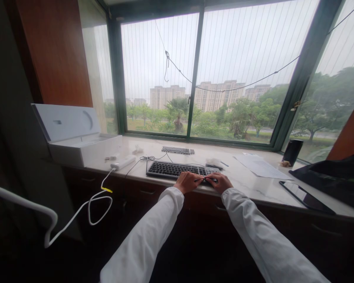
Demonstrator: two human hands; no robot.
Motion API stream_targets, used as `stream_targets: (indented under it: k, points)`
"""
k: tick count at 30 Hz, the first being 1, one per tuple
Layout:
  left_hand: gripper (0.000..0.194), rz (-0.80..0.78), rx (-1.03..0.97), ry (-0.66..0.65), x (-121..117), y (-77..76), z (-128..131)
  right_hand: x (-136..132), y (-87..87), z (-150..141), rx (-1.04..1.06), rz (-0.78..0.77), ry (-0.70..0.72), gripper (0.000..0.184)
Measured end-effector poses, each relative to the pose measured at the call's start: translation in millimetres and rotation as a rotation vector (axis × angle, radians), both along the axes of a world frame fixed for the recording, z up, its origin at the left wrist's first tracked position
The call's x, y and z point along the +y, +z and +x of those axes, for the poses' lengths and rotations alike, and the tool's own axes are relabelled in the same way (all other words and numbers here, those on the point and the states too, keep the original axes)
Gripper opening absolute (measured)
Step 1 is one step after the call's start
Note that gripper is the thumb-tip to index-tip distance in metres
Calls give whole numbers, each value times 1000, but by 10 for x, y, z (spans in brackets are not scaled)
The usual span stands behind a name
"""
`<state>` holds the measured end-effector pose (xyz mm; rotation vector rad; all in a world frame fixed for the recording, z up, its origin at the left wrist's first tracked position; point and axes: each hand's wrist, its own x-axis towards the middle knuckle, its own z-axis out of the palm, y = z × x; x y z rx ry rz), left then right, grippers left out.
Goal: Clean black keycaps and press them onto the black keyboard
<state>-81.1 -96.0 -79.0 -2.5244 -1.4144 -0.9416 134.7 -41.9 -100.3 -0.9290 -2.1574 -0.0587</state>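
Note:
A black keyboard (171, 169) with a grey frame lies on the white marble-patterned counter. Over its near edge, toward the right, my two hands meet with their fingertips almost touching. My left hand (187, 182) is closed in a pinch, and my right hand (220, 182) pinches opposite it. Something small and dark shows between the fingertips, too small to name. Behind the keyboard lies a narrow strip of grey keys (177, 150). A bundled dark cable (147, 158) rests at the keyboard's far left corner.
On the left stand an open white box (66, 153) and a white power strip (124, 162) with its cord hanging off the edge. Clear plastic (214, 162) with dark pieces lies behind the keyboard. Rightward are paper sheets (259, 166), a dark tablet (306, 197), a black cylinder (293, 151) and black fabric (336, 179).

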Motion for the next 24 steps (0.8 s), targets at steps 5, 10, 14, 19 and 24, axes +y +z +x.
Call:
stream_targets:
  k: [5,10,14,19,24]
  points:
    - [30,14,-1,-21,13,-11,1,-42,16,-8,-6,13,-13,19]
    - [30,15,-5,-30,15,-15,0,-27,12,-4,-16,18,-7,20]
    - [29,13,-10,-27,20,-30,-2,-17,6,-2,-21,13,-9,19]
    - [28,-6,-25,-6,30,-37,0,-29,13,-10,-26,2,-16,19]
    - [27,-9,-23,-16,38,-13,2,-34,18,-14,-27,-5,-31,19]
